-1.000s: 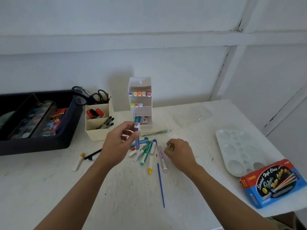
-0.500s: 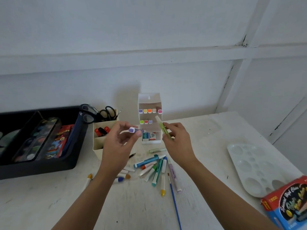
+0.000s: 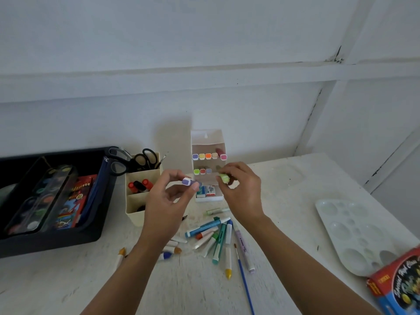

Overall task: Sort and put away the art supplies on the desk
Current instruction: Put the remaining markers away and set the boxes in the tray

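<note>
- Head view shows both arms reaching out over the white bench [image 3: 68, 280], with the hands raised just in front of a small white rack [image 3: 208, 139] that stands at the far middle against the wall.
- The left hand [image 3: 168, 210] pinches a purple marker [image 3: 189, 182] between thumb and fingertips. The other fingers are curled loosely, and the marker's square cap end faces back toward the person.
- The right hand [image 3: 243, 196] grips a green marker [image 3: 223, 178] the same way, fingers curled round its barrel and the cap end toward the near side.
- Both markers seem to lie with their long axis running near to far, pointing at the rack's open front.
- The rack's top row is full of caps. The middle row [image 3: 202, 171] holds three at its left, and the space to their right looks free.
- That gap lies straight beyond the right hand, so the green marker looks the closer fit. The purple one sits to the left of it and would need to travel right and away.
- A slight tilt could catch a marker on the shelf edge, so I would keep it level.
- Plenty remains: a pile of loose markers [image 3: 216, 235] and a blue paintbrush [image 3: 244, 278] lie on the bench nearer the person.
</note>
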